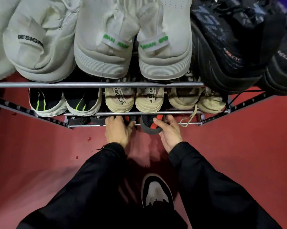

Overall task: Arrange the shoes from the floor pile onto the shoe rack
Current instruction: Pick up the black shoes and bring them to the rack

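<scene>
A metal shoe rack [96,84] stands in front of me, seen from above, with three tiers visible. At the lowest tier my right hand [168,131] grips the heel of a black shoe with a red heel strip [150,125], which pokes out over the front rail. My left hand [118,129] holds its partner, a black and red shoe [131,119], mostly hidden under the rail. Two black shoes [85,120] sit to their left on the same tier.
White sneakers [104,38] and dark knit sneakers [230,47] fill the top tier. Black-and-neon shoes [63,103] and beige shoes [134,100] line the middle tier; a beige lace [189,118] dangles. Red floor [40,154] below, my own black-and-white shoe [156,190] near the bottom.
</scene>
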`<act>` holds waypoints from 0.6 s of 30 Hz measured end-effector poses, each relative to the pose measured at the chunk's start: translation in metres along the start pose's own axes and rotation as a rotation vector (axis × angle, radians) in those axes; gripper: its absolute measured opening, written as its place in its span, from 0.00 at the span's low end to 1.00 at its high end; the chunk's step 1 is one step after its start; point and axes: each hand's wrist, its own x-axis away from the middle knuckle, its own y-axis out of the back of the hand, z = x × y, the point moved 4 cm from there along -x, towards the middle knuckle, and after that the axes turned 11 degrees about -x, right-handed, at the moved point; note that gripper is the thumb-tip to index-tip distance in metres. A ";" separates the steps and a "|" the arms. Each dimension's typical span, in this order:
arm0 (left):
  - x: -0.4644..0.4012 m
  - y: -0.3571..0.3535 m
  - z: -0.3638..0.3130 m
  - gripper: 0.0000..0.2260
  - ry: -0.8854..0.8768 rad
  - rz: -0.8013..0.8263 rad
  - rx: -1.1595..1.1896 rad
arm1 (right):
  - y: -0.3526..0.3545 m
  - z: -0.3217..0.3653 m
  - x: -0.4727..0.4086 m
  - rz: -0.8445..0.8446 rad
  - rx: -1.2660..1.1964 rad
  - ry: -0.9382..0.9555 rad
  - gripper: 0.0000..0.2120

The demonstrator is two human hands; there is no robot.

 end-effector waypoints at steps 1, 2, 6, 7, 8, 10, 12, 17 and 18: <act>0.003 0.000 0.000 0.18 -0.035 -0.008 0.002 | -0.005 0.003 0.000 -0.031 0.001 0.003 0.11; 0.005 0.000 0.000 0.16 -0.085 -0.010 0.003 | -0.010 0.005 -0.001 -0.059 -0.015 0.006 0.12; 0.003 -0.001 0.005 0.16 -0.122 0.039 0.031 | -0.018 0.001 -0.021 -0.146 0.021 0.037 0.14; 0.004 0.000 0.005 0.17 -0.111 0.046 0.031 | -0.017 0.000 -0.026 -0.165 0.148 0.045 0.16; 0.005 0.000 0.004 0.17 -0.104 0.053 0.032 | -0.016 -0.003 -0.030 -0.178 0.285 0.034 0.21; 0.007 0.001 0.000 0.17 -0.097 0.077 0.032 | -0.009 -0.008 -0.040 -0.204 0.456 0.042 0.29; 0.007 0.001 -0.001 0.18 -0.071 0.083 0.048 | -0.011 -0.004 -0.038 -0.230 0.523 0.080 0.27; 0.013 0.002 0.002 0.18 -0.076 -0.017 0.107 | -0.009 -0.004 -0.031 -0.233 0.579 0.175 0.18; 0.012 0.002 0.003 0.18 -0.070 -0.032 0.081 | -0.010 -0.004 -0.030 -0.223 0.586 0.185 0.18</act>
